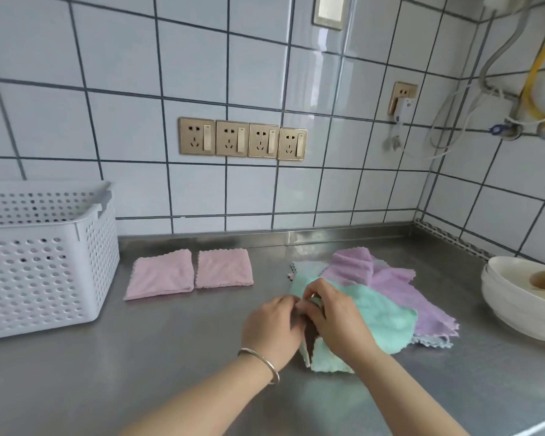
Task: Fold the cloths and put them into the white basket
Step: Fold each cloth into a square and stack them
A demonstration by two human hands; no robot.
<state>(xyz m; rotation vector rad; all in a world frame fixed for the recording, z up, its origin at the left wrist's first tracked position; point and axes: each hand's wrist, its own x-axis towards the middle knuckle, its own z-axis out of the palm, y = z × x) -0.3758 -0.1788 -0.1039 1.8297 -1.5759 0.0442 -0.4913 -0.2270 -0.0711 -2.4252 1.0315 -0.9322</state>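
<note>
A white perforated basket [41,272] stands at the left on the steel counter. Two folded pink cloths [161,273] [224,268] lie side by side near the wall, right of the basket. A green cloth [387,319] lies on top of a loose pile with a purple cloth [390,287] under it. My left hand [271,328] and my right hand [337,316] meet over the green cloth's near edge, and both pinch it with curled fingers. A folded part of the green cloth [328,360] hangs below my right wrist.
Stacked cream bowls [516,297] with a small cup inside stand at the right edge. Tiled walls with a row of sockets [243,139] rise behind the counter. Hoses and cables hang in the right corner. Bare steel [139,357] stretches in front of the basket.
</note>
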